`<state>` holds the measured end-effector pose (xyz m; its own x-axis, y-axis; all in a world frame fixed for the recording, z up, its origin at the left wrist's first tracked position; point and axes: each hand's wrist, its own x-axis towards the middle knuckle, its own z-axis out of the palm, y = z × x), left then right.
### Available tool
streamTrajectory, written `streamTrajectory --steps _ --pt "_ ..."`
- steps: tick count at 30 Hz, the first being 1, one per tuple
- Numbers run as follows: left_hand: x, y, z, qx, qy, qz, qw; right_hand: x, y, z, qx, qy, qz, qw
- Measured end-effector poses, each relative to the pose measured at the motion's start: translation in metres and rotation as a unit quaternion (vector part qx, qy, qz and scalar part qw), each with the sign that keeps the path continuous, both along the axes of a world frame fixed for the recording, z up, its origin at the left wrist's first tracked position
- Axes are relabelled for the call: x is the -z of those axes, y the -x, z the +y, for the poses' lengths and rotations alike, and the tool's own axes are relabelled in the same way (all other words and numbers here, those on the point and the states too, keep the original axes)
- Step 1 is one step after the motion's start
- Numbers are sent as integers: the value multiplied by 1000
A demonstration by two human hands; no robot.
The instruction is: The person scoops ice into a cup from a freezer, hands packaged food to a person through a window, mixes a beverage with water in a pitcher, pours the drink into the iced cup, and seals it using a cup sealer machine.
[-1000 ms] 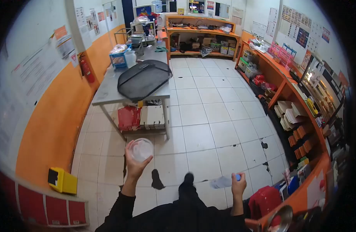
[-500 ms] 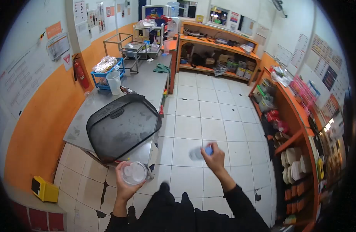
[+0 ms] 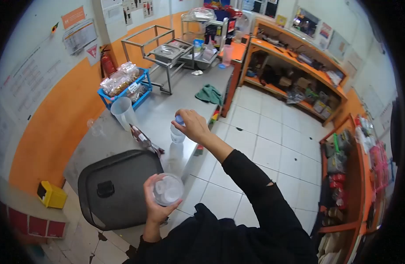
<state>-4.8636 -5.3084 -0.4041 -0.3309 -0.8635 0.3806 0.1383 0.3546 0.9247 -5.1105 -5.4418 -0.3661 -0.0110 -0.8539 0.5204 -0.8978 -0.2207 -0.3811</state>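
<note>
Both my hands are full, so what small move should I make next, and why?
I'd probably settle the clear bottle upright on the steel table and let go. Your right hand has it by the blue cap, over bare tabletop; I can't tell whether its base touches. Your left hand is holding the clear tub, so freeing the right seems sensible.

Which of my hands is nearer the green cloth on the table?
Right. Your right hand, gripping a bottle, is just short of the green cloth; your left hand, holding a clear container, is farther back.
</note>
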Motion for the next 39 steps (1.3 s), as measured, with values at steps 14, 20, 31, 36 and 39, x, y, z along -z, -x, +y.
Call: streamTrajectory --steps 14,20,31,36,39 --pt "11 214 -144 -385 175 -56 905 -7 115 -165 -291 -227 38 929" --pt "-77 343 -190 -363 155 -162 905 -60 287 -180 -380 -235 -52 893" --pt "-27 700 -433 -72 14 -57 996 78 738 -275 -171 -301 -265 900" --pt "1 877 -561 32 37 -45 998 170 920 -197 125 -330 -447 822" --pt "54 972 -638 -17 36 -25 999 205 1006 -152 235 -307 -542 746"
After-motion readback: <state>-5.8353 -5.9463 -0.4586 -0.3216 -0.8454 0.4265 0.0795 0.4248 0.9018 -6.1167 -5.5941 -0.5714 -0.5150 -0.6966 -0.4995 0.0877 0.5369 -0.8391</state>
